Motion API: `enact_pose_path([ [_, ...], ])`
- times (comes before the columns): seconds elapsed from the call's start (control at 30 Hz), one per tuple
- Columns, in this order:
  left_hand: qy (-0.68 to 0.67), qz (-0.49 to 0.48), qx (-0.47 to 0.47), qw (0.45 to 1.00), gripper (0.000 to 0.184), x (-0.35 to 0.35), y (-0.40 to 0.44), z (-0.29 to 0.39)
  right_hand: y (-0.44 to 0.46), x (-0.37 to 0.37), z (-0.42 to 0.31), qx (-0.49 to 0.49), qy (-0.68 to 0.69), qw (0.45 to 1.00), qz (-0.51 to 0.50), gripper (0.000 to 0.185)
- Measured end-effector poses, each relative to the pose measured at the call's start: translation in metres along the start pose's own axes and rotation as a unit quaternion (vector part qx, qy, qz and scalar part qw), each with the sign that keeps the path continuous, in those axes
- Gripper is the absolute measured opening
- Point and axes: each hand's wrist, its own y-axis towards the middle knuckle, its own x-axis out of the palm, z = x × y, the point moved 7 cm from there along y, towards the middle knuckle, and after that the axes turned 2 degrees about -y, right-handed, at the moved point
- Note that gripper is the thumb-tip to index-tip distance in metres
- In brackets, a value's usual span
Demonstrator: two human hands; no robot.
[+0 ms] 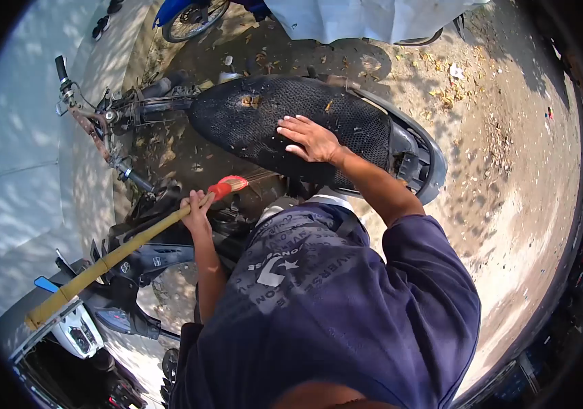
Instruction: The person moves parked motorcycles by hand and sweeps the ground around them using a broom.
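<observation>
My left hand (197, 206) is wrapped around the bamboo handle of a stick broom (128, 247), just below its red collar. The thin bristles point toward the motorcycle, and the long handle slants down to the lower left. My right hand (310, 140) lies with fingers stretched out on the black mesh-covered seat (237, 126) of a worn motorcycle. Dry leaves and small bits of debris are scattered over that seat. To the left are the motorcycle's rusty handlebars (94, 136).
Another motorcycle (148, 262) stands close on my left, under the broom handle. Beyond the seat, a grey sheet (339, 19) covers a vehicle with a blue-fendered wheel (195, 20). A pale wall (19, 150) runs along the left. Fallen leaves (452, 85) litter the sandy ground.
</observation>
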Motion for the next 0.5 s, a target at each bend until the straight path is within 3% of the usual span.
enact_pose_path([
  [0.07, 0.010, 0.006, 0.020, 1.000, 0.022, -0.015, -0.014, 0.009, 0.014, -0.034, -0.016, 0.089, 0.155, 0.973, 0.146, 0.060],
  [0.2, 0.024, 0.035, 0.032, 0.999, 0.025, -0.027, -0.029, 0.013, 0.042, -0.089, -0.079, -0.022, 0.153, 0.959, 0.235, 0.063],
  [0.27, 0.025, 0.030, 0.040, 0.998, 0.026, -0.020, -0.036, 0.017, 0.040, -0.098, -0.111, -0.073, 0.114, 0.965, 0.225, 0.057],
  [0.33, 0.046, 0.026, 0.041, 0.998, 0.026, -0.019, -0.036, 0.017, 0.014, -0.062, -0.085, -0.118, 0.086, 0.977, 0.153, 0.050],
  [0.4, 0.062, 0.020, 0.025, 0.998, 0.025, -0.016, -0.040, 0.020, -0.021, -0.027, -0.015, 0.024, -0.085, 0.991, 0.102, 0.050],
  [0.43, 0.062, 0.019, 0.023, 0.998, 0.025, -0.009, -0.037, 0.019, -0.016, -0.021, -0.022, 0.026, 0.040, 0.991, 0.122, 0.049],
  [0.5, 0.073, 0.009, 0.021, 0.997, 0.024, -0.010, -0.042, 0.024, -0.011, -0.021, -0.047, -0.062, 0.045, 0.995, 0.069, 0.049],
])
